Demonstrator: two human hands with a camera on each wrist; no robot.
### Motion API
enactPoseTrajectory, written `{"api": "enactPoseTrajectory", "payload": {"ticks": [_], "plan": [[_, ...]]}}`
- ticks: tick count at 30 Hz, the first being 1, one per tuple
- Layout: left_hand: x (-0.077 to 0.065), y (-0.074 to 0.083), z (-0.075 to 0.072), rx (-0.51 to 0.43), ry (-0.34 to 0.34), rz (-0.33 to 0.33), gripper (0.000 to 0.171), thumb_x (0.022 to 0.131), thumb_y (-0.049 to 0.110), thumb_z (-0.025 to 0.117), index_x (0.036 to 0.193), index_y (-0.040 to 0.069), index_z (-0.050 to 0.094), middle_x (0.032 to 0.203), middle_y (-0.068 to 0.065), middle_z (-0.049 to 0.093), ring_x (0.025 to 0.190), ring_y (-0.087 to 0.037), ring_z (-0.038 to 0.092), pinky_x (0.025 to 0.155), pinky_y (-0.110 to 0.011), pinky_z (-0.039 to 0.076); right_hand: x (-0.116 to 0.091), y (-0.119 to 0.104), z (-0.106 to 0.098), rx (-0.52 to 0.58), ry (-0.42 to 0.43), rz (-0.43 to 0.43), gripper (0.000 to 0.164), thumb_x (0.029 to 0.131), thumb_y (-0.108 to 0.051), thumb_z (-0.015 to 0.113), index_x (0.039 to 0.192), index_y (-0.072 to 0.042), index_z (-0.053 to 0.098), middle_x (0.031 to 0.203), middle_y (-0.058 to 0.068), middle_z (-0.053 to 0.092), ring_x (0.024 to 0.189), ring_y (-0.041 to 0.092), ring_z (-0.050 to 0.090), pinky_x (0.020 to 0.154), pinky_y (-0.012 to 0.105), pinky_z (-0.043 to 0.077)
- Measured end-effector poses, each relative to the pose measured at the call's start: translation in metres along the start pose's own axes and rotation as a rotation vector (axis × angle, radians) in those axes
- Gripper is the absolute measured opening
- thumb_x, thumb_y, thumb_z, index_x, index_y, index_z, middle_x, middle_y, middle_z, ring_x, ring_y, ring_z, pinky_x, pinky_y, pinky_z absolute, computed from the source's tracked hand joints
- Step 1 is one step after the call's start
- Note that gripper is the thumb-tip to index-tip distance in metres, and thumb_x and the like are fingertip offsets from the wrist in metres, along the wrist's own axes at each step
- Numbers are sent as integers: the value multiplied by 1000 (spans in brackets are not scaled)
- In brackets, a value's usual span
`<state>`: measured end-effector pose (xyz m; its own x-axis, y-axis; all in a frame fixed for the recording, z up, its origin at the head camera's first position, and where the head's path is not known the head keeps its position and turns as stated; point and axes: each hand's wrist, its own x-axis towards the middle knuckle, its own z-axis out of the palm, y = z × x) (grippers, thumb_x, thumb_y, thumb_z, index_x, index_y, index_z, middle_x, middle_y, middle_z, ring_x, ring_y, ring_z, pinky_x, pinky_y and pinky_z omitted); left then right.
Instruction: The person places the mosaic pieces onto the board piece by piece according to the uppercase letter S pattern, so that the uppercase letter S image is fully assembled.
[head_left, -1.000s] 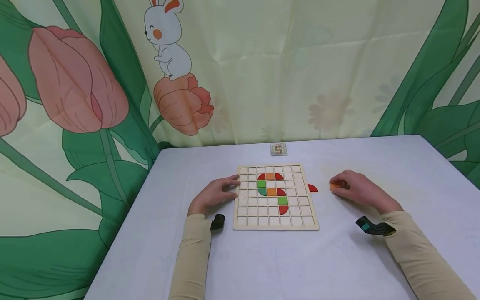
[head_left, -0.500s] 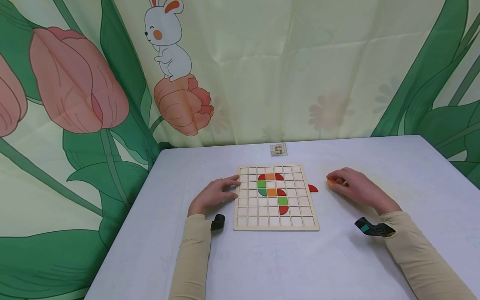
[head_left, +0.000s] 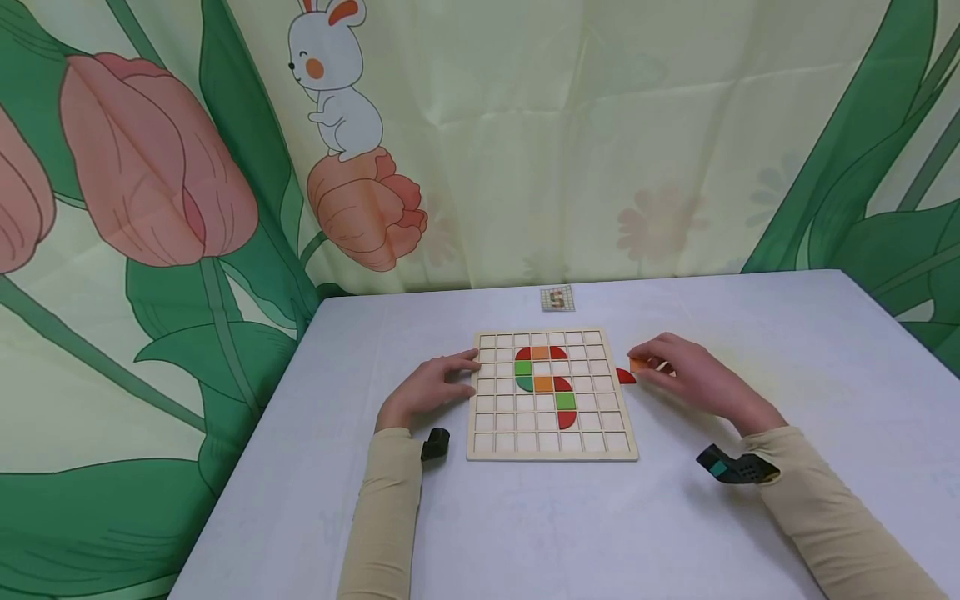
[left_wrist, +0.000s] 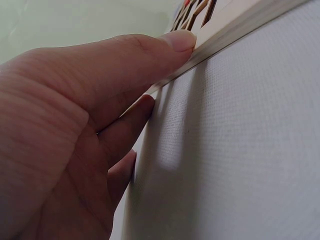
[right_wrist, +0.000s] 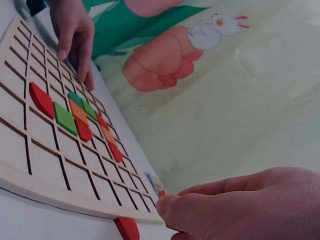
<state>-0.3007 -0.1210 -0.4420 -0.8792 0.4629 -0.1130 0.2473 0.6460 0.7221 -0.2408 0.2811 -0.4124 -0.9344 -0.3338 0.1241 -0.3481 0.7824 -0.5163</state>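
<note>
A wooden grid board [head_left: 487,451] lies on the table, with red, green and orange tiles in its middle cells forming an S-like figure. My left hand [head_left: 431,387] rests against the board's left edge, thumb and fingertips touching the frame. In the left wrist view the thumb [left_wrist: 180,42] lies on the rim with the fingers extended. My right hand [head_left: 693,375], just off the board's right side, pinches an orange tile [head_left: 637,365] between thumb and fingers. Below that tile a red quarter-round tile [head_left: 626,377] lies by the board's right edge; the right wrist view shows this red tile [right_wrist: 128,229] too.
A small card [head_left: 557,298] with a gridded, coloured pattern lies behind the board. The white-covered table [head_left: 540,525] reaches back to a printed curtain [head_left: 525,150]. A black wrist device [head_left: 738,465] sits under the right sleeve's cuff.
My right hand has moved left toward the board with the orange tile, which now shows more clearly at the fingertips. The left hand and board have stayed put.
</note>
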Motion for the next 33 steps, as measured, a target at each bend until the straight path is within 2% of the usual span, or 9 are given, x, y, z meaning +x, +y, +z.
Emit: {"api": "enactPoseTrajectory", "payload": {"ticks": [7, 17, 26, 33], "plan": [[1, -2, 0, 6, 2, 5, 45, 88, 16, 73, 132, 14, 63, 151, 11, 42, 143, -15, 31, 116, -37, 27, 3, -21, 12, -4, -27, -34, 30, 90, -16, 71, 117, -3, 68, 101, 2, 61, 91, 18, 57, 73, 29, 53], [-1, 1, -2, 9, 5, -2, 46, 87, 16, 74, 131, 12, 63, 151, 10, 42, 143, -17, 32, 116, -37, 27, 9, -57, 38, 9, -66, -149, 23, 90, -15, 71, 110, -4, 69, 96, -2, 60, 85, 14, 56, 72, 29, 53], [0, -1, 0, 5, 0, 12, 46, 87, 17, 74, 131, 13, 63, 151, 10, 42, 143, -17, 31, 116, -39, 27, 15, -75, 61, -98, -107, -276, 18, 87, -21, 75, 101, -12, 73, 92, -6, 60, 78, 8, 51, 67, 22, 48], [0, 0, 0, -4, 1, 3, 45, 88, 16, 74, 131, 14, 63, 151, 11, 42, 144, -17, 31, 116, -39, 27, 18, -83, 71, -97, -114, -271, 19, 86, -24, 76, 102, -15, 71, 90, -8, 59, 81, 9, 50, 69, 25, 47]]}}
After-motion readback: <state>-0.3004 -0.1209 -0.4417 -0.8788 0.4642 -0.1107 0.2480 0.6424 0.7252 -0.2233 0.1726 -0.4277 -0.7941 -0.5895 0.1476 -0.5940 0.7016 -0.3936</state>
